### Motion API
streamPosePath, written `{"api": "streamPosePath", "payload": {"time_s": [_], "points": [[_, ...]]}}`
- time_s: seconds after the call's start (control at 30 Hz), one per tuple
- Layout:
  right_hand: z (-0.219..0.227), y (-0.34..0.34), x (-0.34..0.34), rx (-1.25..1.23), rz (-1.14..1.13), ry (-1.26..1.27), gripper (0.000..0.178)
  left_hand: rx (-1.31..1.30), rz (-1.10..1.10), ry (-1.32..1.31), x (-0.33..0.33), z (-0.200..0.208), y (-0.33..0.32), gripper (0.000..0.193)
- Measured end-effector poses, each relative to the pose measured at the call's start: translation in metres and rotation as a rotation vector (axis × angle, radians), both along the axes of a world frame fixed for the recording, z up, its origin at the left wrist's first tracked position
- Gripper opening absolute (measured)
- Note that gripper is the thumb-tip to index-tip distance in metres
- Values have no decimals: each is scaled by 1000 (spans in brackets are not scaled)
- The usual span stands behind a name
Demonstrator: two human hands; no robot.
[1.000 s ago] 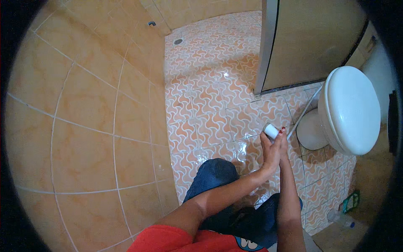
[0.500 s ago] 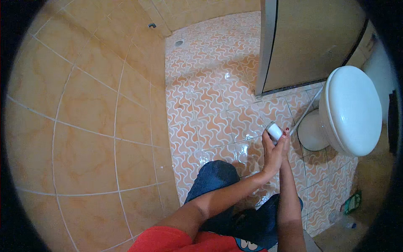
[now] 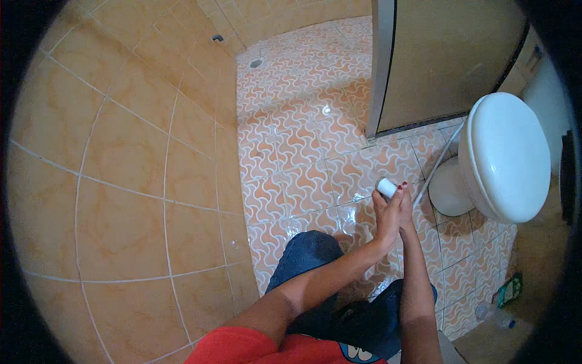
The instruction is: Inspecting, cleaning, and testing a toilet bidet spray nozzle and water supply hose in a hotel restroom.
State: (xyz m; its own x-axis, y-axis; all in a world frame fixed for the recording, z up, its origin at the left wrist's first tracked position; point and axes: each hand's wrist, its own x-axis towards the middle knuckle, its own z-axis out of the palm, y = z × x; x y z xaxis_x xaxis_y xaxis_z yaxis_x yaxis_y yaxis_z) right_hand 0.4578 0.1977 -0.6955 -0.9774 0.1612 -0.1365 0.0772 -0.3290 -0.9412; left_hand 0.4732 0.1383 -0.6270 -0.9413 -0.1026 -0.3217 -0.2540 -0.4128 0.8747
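Note:
A small cylinder with a white end (image 3: 386, 187) sticks out of my two hands, low over the patterned floor. Its lower part is hidden by fingers, so its exact kind does not show. My left hand (image 3: 386, 213) is closed around its near left side, with the thumb side against it. Pressed against the left hand from the right, my right hand (image 3: 405, 209) is closed too. Red-nailed fingertips show beside the white end. My forearms converge from the lower edge, above my knees in blue jeans (image 3: 312, 252).
A white toilet (image 3: 509, 158) with its lid down stands at right, a thin pale hose (image 3: 438, 164) beside its base. Behind it is a framed partition (image 3: 448, 67). A tan tiled wall (image 3: 121, 200) runs along the left. A clear bottle (image 3: 502, 319) and a green packet (image 3: 510, 290) lie lower right.
Both hands and the cylinder have shifted slightly to the left. The white end now tilts more toward the upper left. My grip looks much the same.

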Motion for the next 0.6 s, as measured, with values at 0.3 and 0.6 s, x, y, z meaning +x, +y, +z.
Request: {"api": "streamPosePath", "payload": {"time_s": [0.3,0.6], "points": [[21,-3,6,722,-214,105,49,218,-43,-155,-4,6,-1,30],[13,-8,-1,436,-59,86,51,-63,31,93,-6,-13,-1,43]]}}
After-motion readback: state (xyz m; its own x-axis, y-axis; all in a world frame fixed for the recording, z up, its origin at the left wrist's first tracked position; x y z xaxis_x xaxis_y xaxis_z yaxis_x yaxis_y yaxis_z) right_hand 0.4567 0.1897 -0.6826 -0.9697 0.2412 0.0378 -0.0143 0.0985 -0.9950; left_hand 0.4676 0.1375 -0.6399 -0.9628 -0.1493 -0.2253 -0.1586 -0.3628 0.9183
